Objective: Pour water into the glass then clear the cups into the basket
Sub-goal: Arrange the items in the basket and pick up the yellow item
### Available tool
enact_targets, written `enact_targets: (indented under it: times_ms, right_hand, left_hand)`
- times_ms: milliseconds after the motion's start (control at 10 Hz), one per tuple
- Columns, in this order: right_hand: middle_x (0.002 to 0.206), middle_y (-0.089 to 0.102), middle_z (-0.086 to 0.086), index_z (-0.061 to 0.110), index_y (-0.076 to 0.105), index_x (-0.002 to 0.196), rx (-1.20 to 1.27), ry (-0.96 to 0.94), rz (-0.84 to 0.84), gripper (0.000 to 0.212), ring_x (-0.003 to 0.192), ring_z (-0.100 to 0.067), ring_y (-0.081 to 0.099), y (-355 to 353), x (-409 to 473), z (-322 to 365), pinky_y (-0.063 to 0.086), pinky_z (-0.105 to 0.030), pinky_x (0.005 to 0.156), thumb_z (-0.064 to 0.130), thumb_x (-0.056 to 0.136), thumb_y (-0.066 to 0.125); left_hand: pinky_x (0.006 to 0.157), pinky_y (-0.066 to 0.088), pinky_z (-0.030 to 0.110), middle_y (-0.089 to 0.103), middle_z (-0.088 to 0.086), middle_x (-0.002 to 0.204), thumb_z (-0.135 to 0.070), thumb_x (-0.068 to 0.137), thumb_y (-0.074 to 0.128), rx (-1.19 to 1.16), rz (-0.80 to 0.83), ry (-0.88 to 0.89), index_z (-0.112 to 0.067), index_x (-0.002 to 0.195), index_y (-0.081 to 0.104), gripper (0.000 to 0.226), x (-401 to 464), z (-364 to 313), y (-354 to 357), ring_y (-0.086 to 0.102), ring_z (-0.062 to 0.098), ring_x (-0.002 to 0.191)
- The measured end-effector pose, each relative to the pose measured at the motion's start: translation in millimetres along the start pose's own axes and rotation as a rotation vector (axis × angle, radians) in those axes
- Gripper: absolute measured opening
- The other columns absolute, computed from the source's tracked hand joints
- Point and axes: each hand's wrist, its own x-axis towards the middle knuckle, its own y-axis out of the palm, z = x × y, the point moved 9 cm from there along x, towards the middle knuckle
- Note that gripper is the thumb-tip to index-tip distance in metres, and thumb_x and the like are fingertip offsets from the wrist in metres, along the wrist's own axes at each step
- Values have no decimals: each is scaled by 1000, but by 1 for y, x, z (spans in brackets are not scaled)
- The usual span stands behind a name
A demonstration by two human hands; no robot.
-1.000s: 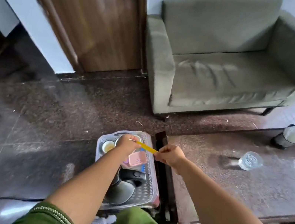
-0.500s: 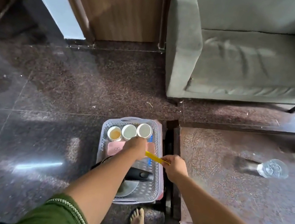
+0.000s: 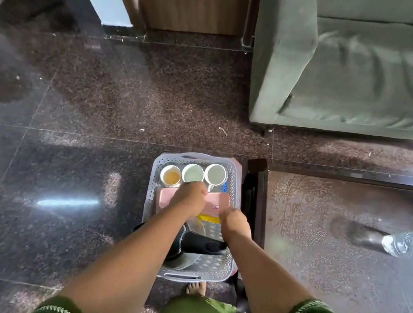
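Three rigid, breakable cups (image 3: 193,173) stand inside the basket (image 3: 223,264) on the floor; grip each by its wall, while both hands (image 3: 188,198) appear closed around a yellow item (image 3: 209,218).

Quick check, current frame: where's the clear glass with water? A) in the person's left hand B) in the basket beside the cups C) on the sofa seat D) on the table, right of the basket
D: the clear glass stands on the dark table, well right of the basket, which holds three cups in a row.
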Motion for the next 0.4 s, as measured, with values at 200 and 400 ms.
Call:
enact_targets:
  times_ms: [200, 400]
  right_hand:
    - [106, 65, -20, -1, 50, 122, -116, -85, -25, 31, 96, -36, 65, 2, 6, 4, 50, -39, 73, 3, 94, 36]
    - [108, 64, -18, 5, 48, 122, -80, -132, -14, 31, 97, -37, 63, -6, 2, 4, 49, -36, 78, 8, 94, 36]
  left_hand:
    - [72, 51, 29, 64, 4, 111, -7, 83, 46, -57, 12, -4, -25, 102, 64, 31, 2, 7, 2, 63, 22, 93]
    - [76, 52, 32, 65, 7, 111, -9, 80, 48, -2, 27, 14, -24, 104, 63, 32, 2, 4, 3, 63, 26, 95]
